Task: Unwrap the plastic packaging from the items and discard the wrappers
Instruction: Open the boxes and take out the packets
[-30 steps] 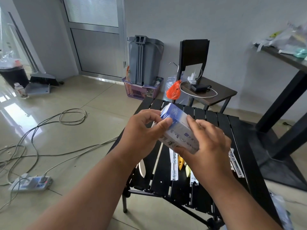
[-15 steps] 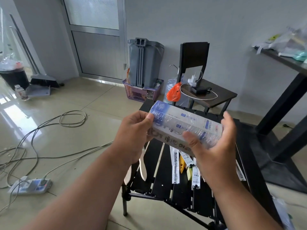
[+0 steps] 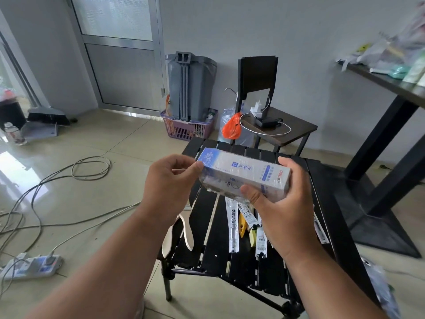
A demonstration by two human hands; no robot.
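Note:
A long white and blue box (image 3: 243, 174) wrapped in clear plastic is held level above the black slatted table (image 3: 211, 226). My right hand (image 3: 278, 208) grips the box's right half, thumb on the near face and fingers behind. My left hand (image 3: 171, 183) pinches the plastic at the box's left end with thumb and curled fingers. On the table below lie several wrapped pens and small items (image 3: 246, 224) in plastic sleeves.
A pale wooden spoon-like piece (image 3: 181, 233) hangs at the table's left edge. Behind stand a chair (image 3: 273, 125) with a charger and cable, an orange bag (image 3: 231, 128), and a grey bin (image 3: 189, 86) in a purple basket. Cables and a power strip (image 3: 32, 267) lie on the floor at left. A dark high table (image 3: 391, 86) stands at right.
The box was turned from end-on to lying level and lengthwise between my hands. My right hand slid to its right half, and my left hand now pinches the left end.

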